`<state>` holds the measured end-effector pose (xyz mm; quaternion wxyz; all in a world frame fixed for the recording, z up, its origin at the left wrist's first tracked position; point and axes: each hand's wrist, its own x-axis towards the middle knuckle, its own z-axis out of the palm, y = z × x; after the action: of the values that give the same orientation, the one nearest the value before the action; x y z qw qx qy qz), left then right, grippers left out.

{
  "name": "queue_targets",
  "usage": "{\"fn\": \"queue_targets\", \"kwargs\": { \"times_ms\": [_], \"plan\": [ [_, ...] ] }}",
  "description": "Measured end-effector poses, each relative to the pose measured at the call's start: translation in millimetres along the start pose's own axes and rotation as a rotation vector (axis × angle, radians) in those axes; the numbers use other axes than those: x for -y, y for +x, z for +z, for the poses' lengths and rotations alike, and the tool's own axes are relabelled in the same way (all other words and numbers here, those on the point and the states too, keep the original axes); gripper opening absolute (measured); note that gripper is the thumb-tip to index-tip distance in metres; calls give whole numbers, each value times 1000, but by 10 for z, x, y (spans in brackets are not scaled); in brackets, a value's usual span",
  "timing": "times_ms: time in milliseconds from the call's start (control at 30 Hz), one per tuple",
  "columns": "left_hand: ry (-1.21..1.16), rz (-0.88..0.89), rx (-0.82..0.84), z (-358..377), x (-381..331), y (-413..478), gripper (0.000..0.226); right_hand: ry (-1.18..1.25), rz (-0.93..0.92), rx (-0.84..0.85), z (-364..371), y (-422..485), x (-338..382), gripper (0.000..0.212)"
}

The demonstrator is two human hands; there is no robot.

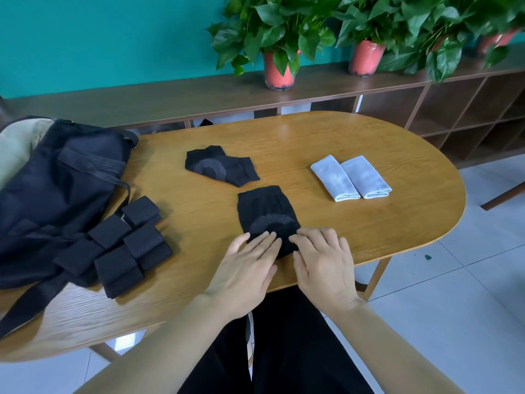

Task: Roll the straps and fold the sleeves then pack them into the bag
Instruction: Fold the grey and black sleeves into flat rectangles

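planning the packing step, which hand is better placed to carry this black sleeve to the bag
Left, probably. The bag lies at the left end of the table, on the left hand's side, and that hand rests flat on the black sleeve. The right hand would have to reach across.

A wooden table (355, 223) with rounded ends carries a black bag (56, 194) slumped over its left end, and a cluster of rolled black straps (130, 245) lies against the bag, toward the near edge. A folded black sleeve (221, 166) lies around the middle, a second black sleeve (264, 209) lies flat by the near edge, and two folded pale grey sleeves (350, 180) lie side by side, touching, toward the right end.
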<state>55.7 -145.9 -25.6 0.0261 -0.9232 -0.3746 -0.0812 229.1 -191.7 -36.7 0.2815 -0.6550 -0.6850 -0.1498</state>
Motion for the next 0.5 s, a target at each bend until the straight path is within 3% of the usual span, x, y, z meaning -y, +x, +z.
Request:
{"fn": "queue_targets", "kwargs": {
  "times_ms": [133, 267, 500],
  "plan": [
    [20, 28, 49, 59, 7, -18, 49, -49, 37, 3, -10, -4, -44, 28],
    [-21, 19, 33, 61, 24, -18, 46, 15, -140, 151, 94, -11, -74, 39],
    [-124, -21, 8, 65, 131, -30, 47, 42, -157, 291, 132, -108, -153, 43]
  ]
}}
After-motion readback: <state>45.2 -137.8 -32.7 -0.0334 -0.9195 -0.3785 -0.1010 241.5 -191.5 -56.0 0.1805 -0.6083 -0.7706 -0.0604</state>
